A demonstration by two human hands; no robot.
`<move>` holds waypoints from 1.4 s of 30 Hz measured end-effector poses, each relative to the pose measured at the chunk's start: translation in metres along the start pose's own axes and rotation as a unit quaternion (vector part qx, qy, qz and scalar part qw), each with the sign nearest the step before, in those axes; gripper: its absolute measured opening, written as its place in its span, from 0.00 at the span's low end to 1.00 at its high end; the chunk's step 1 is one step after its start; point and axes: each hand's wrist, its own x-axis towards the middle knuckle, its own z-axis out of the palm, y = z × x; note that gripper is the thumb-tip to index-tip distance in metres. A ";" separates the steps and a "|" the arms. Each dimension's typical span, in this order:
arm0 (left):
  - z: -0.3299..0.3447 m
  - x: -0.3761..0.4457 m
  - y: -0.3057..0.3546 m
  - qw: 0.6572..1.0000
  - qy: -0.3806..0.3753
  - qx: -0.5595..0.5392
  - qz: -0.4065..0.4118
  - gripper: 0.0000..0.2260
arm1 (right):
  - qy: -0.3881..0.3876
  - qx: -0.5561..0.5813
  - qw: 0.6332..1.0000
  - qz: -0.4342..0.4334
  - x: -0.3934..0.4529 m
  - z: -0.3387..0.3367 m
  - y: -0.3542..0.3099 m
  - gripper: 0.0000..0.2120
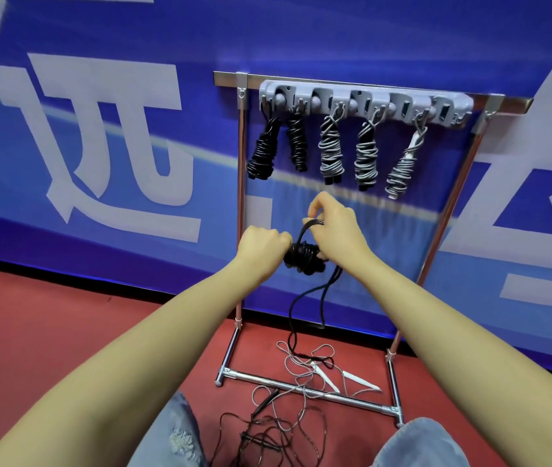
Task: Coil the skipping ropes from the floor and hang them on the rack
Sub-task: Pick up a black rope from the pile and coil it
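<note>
Left hand: left hand [261, 246] fisted round one end of a black coil [303, 259], held out in front of the rack [362, 96].
Right hand: right hand [333, 224] above and right of the coil; thumb and fingers pinch a bunch of black strands that loop up off the coil; lower fingers touch the coil's right side.
Black coil: tight bundle of black rope, lying roughly sideways between the two hands, about mid-height of the rack frame.
Loose tail: black tail [296, 318] hangs from the coil in a long bend to the floor [49, 332], ending near the rack's base bar [301, 387].
Rack: metal frame standing against a blue banner [99, 129]; grey hook strip [365, 102] across the top.
Hung ropes: five coiled bundles on the hooks; from the left, two black bundles [262, 153], then three grey bundles [331, 148]; the rightmost one tilts and shows a white handle.
Floor, grey rope: uncoiled grey rope [304, 369] with two white handles [360, 380], lying across the base bar.
Floor, black rope: uncoiled black rope [261, 429] in loose loops nearer the person, partly crossing the grey one.
Person: bare forearms reach forward; jeans-clad knees [173, 433] at the bottom edge.
</note>
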 end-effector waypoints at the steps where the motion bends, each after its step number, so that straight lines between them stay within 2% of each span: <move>1: 0.000 -0.002 -0.001 1.000 0.024 -0.006 0.013 0.06 | -0.002 0.043 0.998 0.037 0.002 0.000 0.002 0.03; 3: -0.001 -0.006 -0.003 0.995 0.066 0.023 0.068 0.18 | -0.022 0.040 0.996 0.079 0.005 0.001 0.007 0.09; 4: -0.001 -0.006 -0.005 0.990 0.104 0.026 0.096 0.20 | -0.028 0.024 0.995 0.088 0.007 0.002 0.010 0.11; 7: 0.010 -0.007 -0.011 0.967 0.176 0.030 0.180 0.16 | -0.047 -0.005 0.994 0.094 0.011 0.001 0.017 0.15; 9: 0.010 -0.010 -0.015 0.940 0.258 0.009 0.221 0.11 | -0.074 -0.003 0.993 0.096 0.011 0.000 0.018 0.17; 11: 0.009 -0.009 -0.017 0.918 0.317 -0.048 0.233 0.08 | -0.092 0.018 0.990 0.101 0.011 -0.002 0.018 0.17; 13: 0.008 -0.008 -0.015 0.908 0.332 -0.115 0.228 0.04 | -0.101 0.036 0.987 0.118 0.010 -0.001 0.022 0.13; 15: 0.003 -0.013 -0.011 0.913 0.305 -0.212 0.171 0.04 | -0.097 0.051 0.986 0.129 0.010 0.001 0.029 0.09; 17: -0.003 -0.018 -0.002 0.906 0.226 -0.353 0.053 0.13 | -0.077 0.057 0.989 0.113 0.010 0.006 0.034 0.11; 19: -0.015 -0.021 0.011 0.833 0.138 -0.534 -0.052 0.20 | -0.059 0.039 0.992 0.109 0.008 0.010 0.033 0.10; 21: -0.024 -0.017 0.022 0.755 0.129 -0.627 -0.141 0.19 | -0.060 0.018 0.992 0.108 0.004 0.013 0.032 0.11; 22: -0.027 -0.014 0.025 0.729 0.129 -0.648 -0.179 0.19 | -0.065 0.005 0.993 0.099 0.002 0.015 0.033 0.11; 24: -0.030 -0.008 0.027 0.706 0.119 -0.663 -0.220 0.18 | -0.075 -0.038 0.993 0.077 -0.002 0.015 0.033 0.15; 26: -0.027 -0.003 0.025 0.708 0.108 -0.657 -0.234 0.18 | -0.079 -0.082 0.992 0.053 -0.003 0.014 0.032 0.17; 29: -0.020 0.004 0.022 0.730 0.090 -0.623 -0.266 0.16 | -0.090 -0.138 0.986 0.018 -0.006 0.012 0.028 0.20; 37: -0.010 0.006 0.012 0.852 0.059 -0.438 -0.280 0.11 | -0.110 -0.230 0.965 -0.062 -0.008 0.003 0.017 0.14; 42: -0.009 0.003 0.005 0.932 -0.013 -0.283 -0.226 0.05 | -0.138 -0.349 0.914 -0.157 -0.011 0.000 0.008 0.03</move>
